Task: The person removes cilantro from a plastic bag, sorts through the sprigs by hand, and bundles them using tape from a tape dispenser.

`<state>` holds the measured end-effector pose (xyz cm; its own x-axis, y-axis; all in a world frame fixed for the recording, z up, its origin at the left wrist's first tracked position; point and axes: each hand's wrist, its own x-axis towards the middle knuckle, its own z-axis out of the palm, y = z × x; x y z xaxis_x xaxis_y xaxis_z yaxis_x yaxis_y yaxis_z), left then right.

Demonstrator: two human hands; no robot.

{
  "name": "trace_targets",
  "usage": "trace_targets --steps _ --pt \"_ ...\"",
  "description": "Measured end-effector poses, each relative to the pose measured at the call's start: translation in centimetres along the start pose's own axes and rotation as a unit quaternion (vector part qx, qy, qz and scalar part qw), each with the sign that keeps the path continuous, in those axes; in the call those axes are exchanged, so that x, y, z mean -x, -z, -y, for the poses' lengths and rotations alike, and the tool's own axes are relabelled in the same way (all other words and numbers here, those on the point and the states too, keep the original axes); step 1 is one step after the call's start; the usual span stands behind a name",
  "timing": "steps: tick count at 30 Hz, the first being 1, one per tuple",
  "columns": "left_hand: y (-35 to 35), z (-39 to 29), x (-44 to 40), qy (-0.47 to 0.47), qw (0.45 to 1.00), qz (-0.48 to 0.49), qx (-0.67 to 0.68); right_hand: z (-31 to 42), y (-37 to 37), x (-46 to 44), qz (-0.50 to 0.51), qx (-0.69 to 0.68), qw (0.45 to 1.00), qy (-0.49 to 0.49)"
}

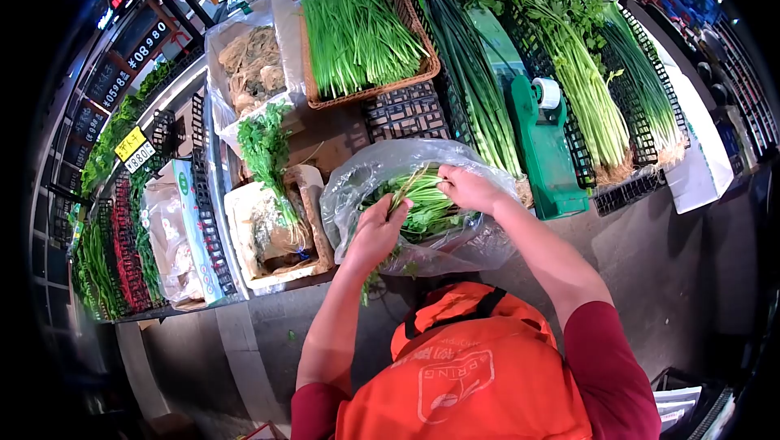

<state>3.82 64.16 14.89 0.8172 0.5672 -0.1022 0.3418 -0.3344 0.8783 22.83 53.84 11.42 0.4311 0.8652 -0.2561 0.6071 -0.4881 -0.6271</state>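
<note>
Clamped on thin, wiry stems [404,187], the left hand [379,230] is hovering at nine o'clock over a crinkled, see-through plastic bag [467,255]; the right hand [474,190] is hanging curled at two o'clock, and I can't tell whether its fingertips are pinching anything. Glossy, slender-stalked greens [431,214] are lying loosely inside the bag. Beyond, flat-bladed chives [357,38] are filling a woven wicker basket [431,69] at eleven o'clock.

Slender green stems [428,208] lie bunched inside an open, clear plastic bag [345,182].
</note>
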Motion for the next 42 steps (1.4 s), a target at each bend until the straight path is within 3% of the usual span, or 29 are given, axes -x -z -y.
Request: trace_targets --steps 2,6,8,9,13,16,17,20,21,22,24,25,26,28,30,31,34,35,36,39,40,42 --pt "0.3 -0.7 -0.3 0.005 0.999 0.007 -0.047 0.2 0.7 -0.4 0.029 -0.004 0.999 -0.014" --pt "0.4 -1.0 -1.3 -0.007 0.991 -0.007 -0.136 -0.7 0.3 -1.8 0.100 -0.156 0.982 -0.024" --pt "0.0 -0.9 -1.7 -0.031 0.987 -0.038 -0.153 -0.9 0.2 -1.6 0.082 -0.216 0.973 -0.026" --pt "0.3 -2.4 -1.8 0.041 0.983 0.012 -0.179 -0.1 0.7 -0.8 0.077 -0.244 0.966 -0.032" --pt "-1.3 -1.0 -2.6 -0.097 0.958 0.000 -0.270 1.3 1.4 0.6 0.087 -0.323 0.942 -0.035" --pt "-1.7 -1.3 -3.0 -0.093 0.954 -0.009 -0.284 2.4 1.7 1.6 0.109 -0.372 0.922 -0.018" --pt "-1.9 -0.1 -3.3 -0.142 0.949 -0.054 -0.275 2.2 1.8 1.8 0.147 -0.403 0.903 -0.020" --pt "-0.9 0.0 -3.1 -0.143 0.968 -0.081 -0.188 3.1 4.0 3.1 0.160 -0.514 0.843 -0.026" --pt "-0.5 -0.7 -2.6 -0.149 0.965 -0.105 -0.188 1.8 3.8 2.7 0.170 -0.530 0.830 0.030" --pt "0.3 -2.1 -1.6 -0.107 0.978 -0.088 -0.157 1.2 3.1 2.3 0.147 -0.540 0.828 0.040" --pt "0.9 -1.8 -0.9 -0.137 0.987 -0.078 0.000 0.6 1.9 2.3 0.103 -0.559 0.820 0.059" --pt "1.4 -1.9 -0.5 -0.150 0.986 -0.076 0.005 1.5 1.7 2.9 0.068 -0.415 0.904 0.079" --pt "2.0 -2.0 -0.1 -0.164 0.984 -0.073 0.011 -1.7 -3.1 -0.6 0.055 -0.346 0.927 0.136" --pt "2.2 -2.1 0.1 -0.174 0.981 -0.077 0.031 -0.6 -5.6 0.7 -0.003 -0.036 0.992 0.119" --pt "2.2 -1.8 -0.1 -0.168 0.980 -0.092 0.060 -0.3 -8.2 0.3 -0.066 0.035 0.979 0.191" --pt "2.2 -1.8 -0.1 -0.180 0.976 -0.125 -0.007 -0.2 -8.2 0.6 -0.012 0.064 0.985 0.157" --pt "3.1 -2.7 0.8 -0.180 0.961 -0.096 0.187 -0.3 -7.3 1.1 -0.021 0.168 0.978 0.126" --pt "3.6 -3.4 1.7 -0.164 0.956 -0.122 0.211 -1.2 -7.8 1.0 -0.107 0.156 0.968 0.161" --pt "4.7 -4.3 2.2 -0.234 0.942 -0.133 0.200 -2.3 -8.4 0.5 -0.115 0.130 0.970 0.170" --pt "7.5 -7.8 3.6 -0.303 0.842 -0.222 0.389 -3.0 -8.8 -0.1 -0.108 0.111 0.975 0.159" --pt "9.5 -8.1 3.8 -0.342 0.803 -0.169 0.458 -2.2 -8.4 0.0 -0.107 0.142 0.974 0.140" --pt "11.6 -10.2 5.3 -0.334 0.658 -0.125 0.663 -1.0 -8.0 0.5 -0.106 0.202 0.969 0.099"
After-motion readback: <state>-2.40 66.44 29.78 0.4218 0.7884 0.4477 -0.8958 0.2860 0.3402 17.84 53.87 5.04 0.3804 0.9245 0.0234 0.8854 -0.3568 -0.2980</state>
